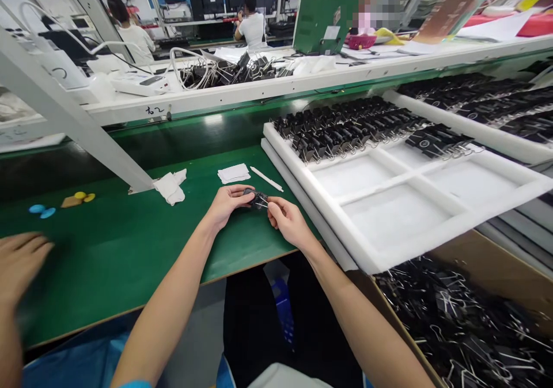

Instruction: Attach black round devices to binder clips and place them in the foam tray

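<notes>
Above the green mat [173, 255], my left hand [228, 205] and my right hand [288, 220] meet on a small black binder clip [259, 199]. My left fingers pinch its black body, where a rounded dark part shows by the thumb. At the other end, my right thumb and fingers close on its silver wire handles. Whether the clip grips another piece is too small to tell. Just beyond my hands lie white paper slips [234, 173] and a white pen [266, 178].
A white foam tray [345, 198] at right carries rows of black clipped pieces [345, 126]. Below it, a cardboard box [479, 255] holds loose binder clips [470, 324]. At left are a co-worker's hand [21, 261], a crumpled tissue [171, 187] and a slanted white post [95, 132].
</notes>
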Motion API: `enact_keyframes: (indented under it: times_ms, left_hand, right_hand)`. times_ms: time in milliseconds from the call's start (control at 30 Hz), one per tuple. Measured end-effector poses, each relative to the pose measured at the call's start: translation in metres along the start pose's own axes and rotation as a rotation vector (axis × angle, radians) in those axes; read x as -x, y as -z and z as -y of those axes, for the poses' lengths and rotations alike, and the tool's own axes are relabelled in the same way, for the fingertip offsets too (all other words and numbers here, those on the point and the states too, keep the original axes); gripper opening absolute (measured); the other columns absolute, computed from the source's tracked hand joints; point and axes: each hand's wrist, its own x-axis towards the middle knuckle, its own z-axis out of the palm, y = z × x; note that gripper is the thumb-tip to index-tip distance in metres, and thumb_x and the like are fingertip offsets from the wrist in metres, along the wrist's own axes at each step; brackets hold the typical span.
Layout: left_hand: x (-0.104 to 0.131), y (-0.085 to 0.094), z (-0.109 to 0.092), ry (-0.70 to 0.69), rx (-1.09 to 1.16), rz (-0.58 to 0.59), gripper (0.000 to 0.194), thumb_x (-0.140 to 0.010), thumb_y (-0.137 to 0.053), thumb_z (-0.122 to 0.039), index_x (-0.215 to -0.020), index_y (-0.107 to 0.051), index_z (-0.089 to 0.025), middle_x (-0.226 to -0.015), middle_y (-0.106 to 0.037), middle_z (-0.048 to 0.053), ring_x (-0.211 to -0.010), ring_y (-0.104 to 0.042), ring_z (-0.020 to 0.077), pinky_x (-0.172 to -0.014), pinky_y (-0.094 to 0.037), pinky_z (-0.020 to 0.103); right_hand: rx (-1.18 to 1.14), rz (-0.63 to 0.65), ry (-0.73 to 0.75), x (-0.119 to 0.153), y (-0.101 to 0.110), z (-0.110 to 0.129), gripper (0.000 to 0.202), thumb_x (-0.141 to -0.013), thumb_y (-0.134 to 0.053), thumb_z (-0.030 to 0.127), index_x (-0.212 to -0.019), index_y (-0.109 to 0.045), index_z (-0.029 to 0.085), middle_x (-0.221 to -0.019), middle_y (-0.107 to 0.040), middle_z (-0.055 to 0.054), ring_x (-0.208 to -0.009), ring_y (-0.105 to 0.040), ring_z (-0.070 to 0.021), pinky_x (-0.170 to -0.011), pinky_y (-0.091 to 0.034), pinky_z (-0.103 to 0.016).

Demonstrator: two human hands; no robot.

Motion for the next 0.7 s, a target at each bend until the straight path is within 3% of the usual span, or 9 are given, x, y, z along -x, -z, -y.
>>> enact_keyframes:
  times_ms: [167, 300, 333, 400, 467, 533, 567, 600, 700]
  left_hand:
    - [0.002, 0.000, -0.007, 0.007, -0.030, 0.036, 0.044, -0.059, -0.095, -0.036, -0.095, -0.080, -0.015, -0.092, -0.077, 0.012, -0.090, -0.072, 0.0290, -0.082, -0.057, 0.040]
    - [0.004, -0.003, -0.013, 0.011, -0.031, 0.015, 0.053, -0.057, -0.095, -0.040, -0.099, -0.078, -0.014, -0.095, -0.077, 0.011, -0.089, -0.073, 0.0279, -0.076, -0.059, 0.036]
    - [0.005, -0.004, -0.014, 0.006, -0.035, -0.004, 0.054, -0.057, -0.095, -0.040, -0.102, -0.078, -0.015, -0.097, -0.077, 0.011, -0.088, -0.073, 0.0261, -0.075, -0.059, 0.033]
    - [0.005, -0.007, -0.017, -0.004, -0.037, -0.035, 0.054, -0.062, -0.093, -0.040, -0.108, -0.077, -0.017, -0.101, -0.077, 0.007, -0.088, -0.073, 0.0222, -0.075, -0.059, 0.028]
    - [0.004, -0.009, -0.021, 0.002, -0.014, -0.022, 0.049, -0.068, -0.090, -0.039, -0.112, -0.076, -0.022, -0.098, -0.077, 0.003, -0.090, -0.073, 0.0218, -0.075, -0.060, 0.027]
    - [0.002, -0.011, -0.024, 0.009, 0.032, 0.009, 0.042, -0.072, -0.087, -0.037, -0.111, -0.077, -0.026, -0.095, -0.076, 0.001, -0.096, -0.074, 0.0244, -0.078, -0.062, 0.030]
    - [0.002, -0.012, -0.025, 0.009, 0.052, 0.019, 0.038, -0.073, -0.086, -0.034, -0.109, -0.077, -0.027, -0.095, -0.076, -0.001, -0.097, -0.073, 0.0249, -0.079, -0.063, 0.031]
    - [0.001, -0.012, -0.027, 0.003, 0.064, 0.017, 0.034, -0.074, -0.084, -0.033, -0.107, -0.078, -0.029, -0.095, -0.076, -0.002, -0.097, -0.073, 0.0245, -0.079, -0.064, 0.032]
    - [0.002, -0.014, -0.027, -0.014, 0.058, -0.035, 0.029, -0.075, -0.083, -0.030, -0.103, -0.079, -0.033, -0.100, -0.076, -0.006, -0.093, -0.073, 0.0216, -0.071, -0.065, 0.031]
  right_hand:
    - [-0.011, -0.007, -0.015, -0.006, -0.008, 0.000, 0.047, -0.099, -0.058, 0.059, -0.115, -0.066, 0.015, -0.077, -0.060, -0.002, -0.061, -0.055, -0.0162, -0.053, -0.043, -0.026]
    - [-0.059, 0.007, -0.123, 0.024, -0.007, 0.020, 0.062, -0.098, -0.061, 0.059, -0.139, -0.054, 0.013, -0.099, -0.068, -0.009, -0.073, -0.063, -0.0176, -0.062, -0.051, -0.027]
    - [-0.069, 0.068, -0.156, 0.040, 0.000, 0.030, 0.065, -0.098, -0.062, 0.058, -0.144, -0.050, 0.013, -0.106, -0.069, -0.010, -0.078, -0.065, -0.0181, -0.065, -0.052, -0.027]
    - [-0.045, 0.305, -0.207, 0.079, 0.025, 0.054, 0.059, -0.099, -0.064, 0.053, -0.143, -0.054, 0.014, -0.111, -0.069, -0.011, -0.086, -0.068, -0.0194, -0.072, -0.055, -0.027]
    - [0.016, 0.605, -0.273, 0.122, 0.063, 0.076, 0.045, -0.099, -0.067, 0.048, -0.130, -0.067, 0.014, -0.106, -0.072, -0.011, -0.091, -0.070, -0.0217, -0.079, -0.056, -0.029]
    - [0.045, 0.713, -0.406, 0.164, 0.113, 0.090, 0.039, -0.098, -0.069, 0.049, -0.112, -0.074, 0.013, -0.098, -0.074, -0.011, -0.090, -0.071, -0.0248, -0.079, -0.057, -0.032]
    - [0.051, 0.637, -0.475, 0.184, 0.143, 0.091, 0.041, -0.098, -0.068, 0.052, -0.106, -0.075, 0.013, -0.095, -0.074, -0.012, -0.087, -0.072, -0.0259, -0.078, -0.057, -0.033]
    - [0.074, 0.473, -0.537, 0.202, 0.174, 0.089, 0.044, -0.098, -0.066, 0.055, -0.102, -0.075, 0.012, -0.093, -0.073, -0.013, -0.085, -0.071, -0.0266, -0.076, -0.058, -0.035]
    - [0.463, -0.300, -0.655, 0.242, 0.267, 0.063, 0.044, -0.102, -0.059, 0.054, -0.104, -0.071, 0.011, -0.098, -0.071, -0.016, -0.087, -0.068, -0.0260, -0.079, -0.056, -0.036]
